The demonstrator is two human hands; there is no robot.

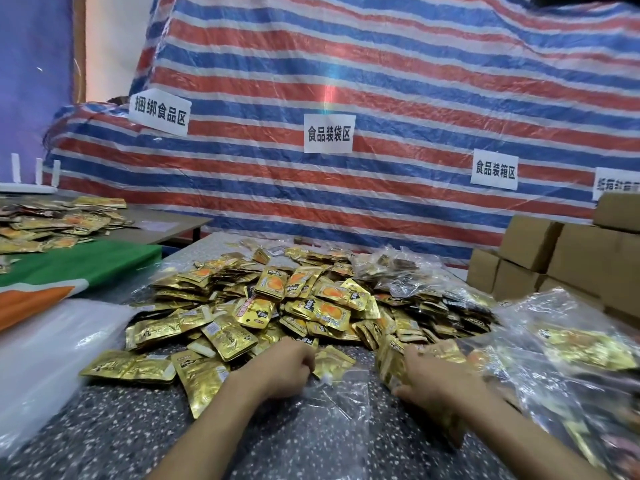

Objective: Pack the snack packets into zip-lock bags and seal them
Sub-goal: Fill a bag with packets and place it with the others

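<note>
A big heap of gold snack packets (294,306) covers the middle of the speckled table (114,424). A clear zip-lock bag (332,407) lies flat between my hands. My left hand (284,368) has its fingers curled on the bag's upper edge, next to a gold packet (332,363) at the opening. My right hand (433,375) grips a stack of gold packets (393,362) at the bag's right side. Its fingertips are hidden behind the stack.
Filled clear bags (571,358) pile up at the right, with more (408,268) behind the heap. Cardboard boxes (561,258) stand at the far right. A stack of empty clear bags (52,358) lies at the left. Another packet-covered table (59,223) is far left.
</note>
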